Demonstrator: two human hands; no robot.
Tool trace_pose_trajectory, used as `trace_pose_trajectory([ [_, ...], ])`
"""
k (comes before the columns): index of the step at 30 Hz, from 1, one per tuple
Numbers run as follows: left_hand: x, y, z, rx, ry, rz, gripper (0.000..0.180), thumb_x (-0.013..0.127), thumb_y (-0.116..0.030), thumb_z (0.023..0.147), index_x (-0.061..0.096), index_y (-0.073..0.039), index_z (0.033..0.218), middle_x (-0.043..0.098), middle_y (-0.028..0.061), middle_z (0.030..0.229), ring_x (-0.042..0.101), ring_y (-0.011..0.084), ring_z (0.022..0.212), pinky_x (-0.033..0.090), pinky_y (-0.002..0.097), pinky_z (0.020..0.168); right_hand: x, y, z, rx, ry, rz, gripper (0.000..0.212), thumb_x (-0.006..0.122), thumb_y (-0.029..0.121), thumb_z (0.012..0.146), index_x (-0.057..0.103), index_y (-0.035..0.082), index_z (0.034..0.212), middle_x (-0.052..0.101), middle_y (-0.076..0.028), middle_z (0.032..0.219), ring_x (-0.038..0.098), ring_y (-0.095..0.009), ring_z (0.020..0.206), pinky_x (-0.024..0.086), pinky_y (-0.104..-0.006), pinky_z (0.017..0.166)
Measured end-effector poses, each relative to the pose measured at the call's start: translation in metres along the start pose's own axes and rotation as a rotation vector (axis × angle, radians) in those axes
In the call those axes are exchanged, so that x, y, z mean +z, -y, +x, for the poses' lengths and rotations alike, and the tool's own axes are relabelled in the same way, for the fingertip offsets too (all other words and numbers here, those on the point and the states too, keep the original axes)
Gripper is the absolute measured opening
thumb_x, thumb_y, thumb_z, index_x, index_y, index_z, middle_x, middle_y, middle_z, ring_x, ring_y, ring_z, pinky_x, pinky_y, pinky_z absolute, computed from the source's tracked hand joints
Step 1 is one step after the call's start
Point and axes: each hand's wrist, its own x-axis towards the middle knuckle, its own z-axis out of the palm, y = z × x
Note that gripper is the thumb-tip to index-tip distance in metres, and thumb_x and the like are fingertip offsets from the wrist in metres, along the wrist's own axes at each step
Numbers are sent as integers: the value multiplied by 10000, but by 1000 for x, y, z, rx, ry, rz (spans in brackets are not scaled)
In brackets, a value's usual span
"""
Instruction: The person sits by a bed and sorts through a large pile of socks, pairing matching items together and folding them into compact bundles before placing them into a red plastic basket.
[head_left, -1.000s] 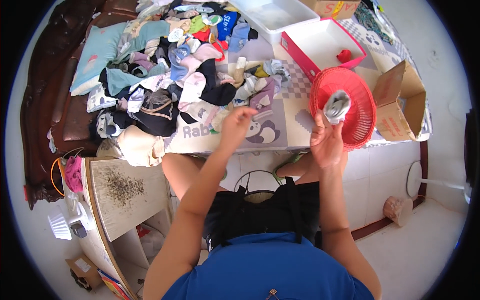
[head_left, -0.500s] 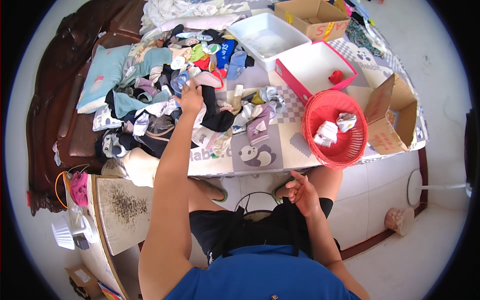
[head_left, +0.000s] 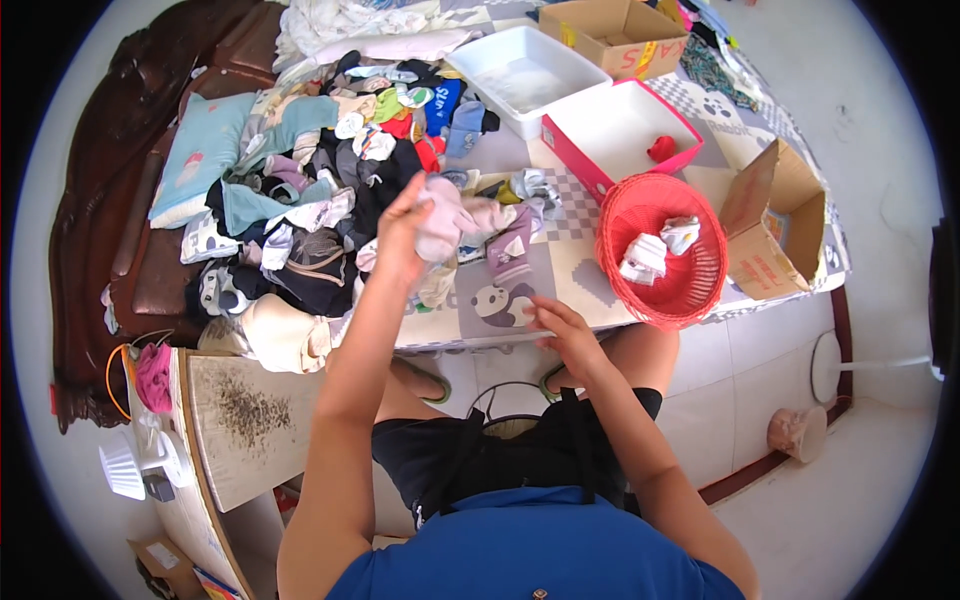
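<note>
My left hand point(head_left: 402, 232) is closed on a pale pink piece of clothing point(head_left: 438, 228), blurred by motion and raised above the front of the bed. Behind and left of it spreads a heap of socks and small clothes point(head_left: 385, 165) in many colours. Over the bed's front edge, my right hand point(head_left: 568, 338) hovers with its fingers apart and nothing in them. To its right stands a red woven basket point(head_left: 708, 278) with two small whitish pieces inside, a striped one point(head_left: 643, 260) and a patterned one point(head_left: 681, 236), which look like socks.
Beyond the basket are a pink-edged box point(head_left: 575, 162) holding a small red item point(head_left: 661, 148), and a white plastic tub point(head_left: 530, 122). One cardboard box point(head_left: 758, 250) sits at the right, another point(head_left: 655, 58) at the back. A wooden cabinet point(head_left: 225, 440) stands near left.
My left hand has come away from the heap, nearer and to the right, with the pale pink piece now in it. My right hand has moved left and slightly farther out.
</note>
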Motion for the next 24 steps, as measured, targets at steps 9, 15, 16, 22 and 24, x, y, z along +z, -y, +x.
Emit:
trace_pose_trajectory([
  [9, 25, 69, -66, -158, 168, -26, 555, 568, 5, 826, 427, -71, 1357, 539, 66, 1251, 552, 152, 1052, 450, 289, 891, 25, 29, 37, -315, -19, -61, 457, 693, 159, 803, 516, 23, 1202, 564, -81, 1094, 559, -135, 893, 462, -286, 775],
  [15, 8, 76, -75, -134, 132, 163, 498, 546, 45, 825, 490, -60, 1308, 574, 44, 1202, 562, 112, 983, 446, 238, 848, 4, 43, 27, -577, -258, -414, 149, 533, 28, 794, 643, -3, 890, 493, 3, 688, 438, -64, 635, 348, -226, 547],
  [16, -8, 84, -69, -79, 192, 426, 511, 573, 20, 809, 484, -57, 1306, 557, 58, 1228, 551, 143, 1023, 437, 259, 874, 5, 54, 21, -579, -255, -418, 149, 533, 28, 794, 643, -3, 890, 493, 3, 688, 438, -64, 635, 348, -226, 547],
  [22, 43, 56, -94, 443, 448, 1017, 767, 749, -134, 664, 400, -83, 1345, 430, 131, 1343, 407, 294, 1241, 356, 382, 999, 13, 102, -16, -324, 115, -703, 115, 554, 56, 783, 628, 4, 854, 550, 17, 661, 470, -36, 603, 404, -213, 544],
  [24, 54, 58, -102, 404, 526, 842, 775, 759, -158, 667, 395, -88, 1347, 430, 125, 1322, 438, 289, 1186, 370, 385, 982, 23, 106, -20, -259, 190, -722, 116, 556, 56, 785, 624, -4, 857, 572, 15, 687, 491, -38, 632, 429, -221, 565],
])
